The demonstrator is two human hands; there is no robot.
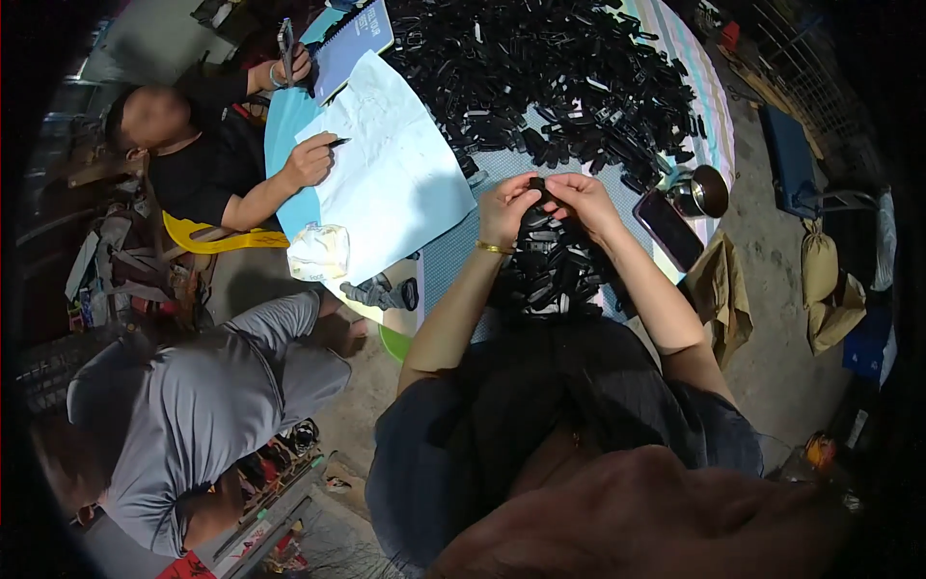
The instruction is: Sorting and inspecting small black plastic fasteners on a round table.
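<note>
Over the near part of the table, my left hand (508, 206) and my right hand (581, 202) meet fingertip to fingertip. Both are closed on a small black plastic piece (537, 183), pinched between thumbs and fingers; its exact kind is too small to make out. Just below my hands lies a small heap of similar black pieces (552, 270), close to my body. Beyond my hands, a much larger pile of black pieces (550, 72) covers the far side of the table.
Right of my hands lie a dark phone (667, 230) and a metal cup (702, 192). A brown paper bag (721, 289) hangs at the table's right edge. To the left, a person writes on a large white sheet (386, 164) beside a notebook (354, 48). Another person in grey sits nearby.
</note>
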